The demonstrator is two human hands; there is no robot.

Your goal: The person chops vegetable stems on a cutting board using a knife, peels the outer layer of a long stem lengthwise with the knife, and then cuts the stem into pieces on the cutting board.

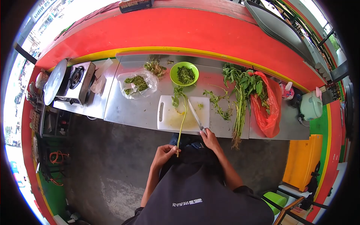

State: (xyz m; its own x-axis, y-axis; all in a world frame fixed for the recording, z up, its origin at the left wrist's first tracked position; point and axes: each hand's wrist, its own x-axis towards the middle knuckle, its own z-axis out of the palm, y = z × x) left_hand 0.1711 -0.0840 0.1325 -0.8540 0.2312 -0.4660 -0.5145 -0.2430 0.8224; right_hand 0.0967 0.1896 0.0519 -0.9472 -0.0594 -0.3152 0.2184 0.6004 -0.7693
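Seen from the head view, wearing nearest the camera a dark shirt (221, 187) with upside-down pale lettering (187, 203), too unclear to read surely. Gripping the lower end of a long green stalk (182, 122) in closed fingers of the left hand (164, 153), with leaves at its far end over a white cutting board (183, 122) on the bench (148, 108). Gripping a knife (195, 113) by its handle in closed fingers of the right hand (210, 138), blade slanting over the board. Beyond the board, on the bench, chopped greens (185, 75) in a green bowl (173, 75). Above, on a box (135, 4), apparently "UNBOXME"; at upper left, on a sign (44, 8), "25 Ribu".
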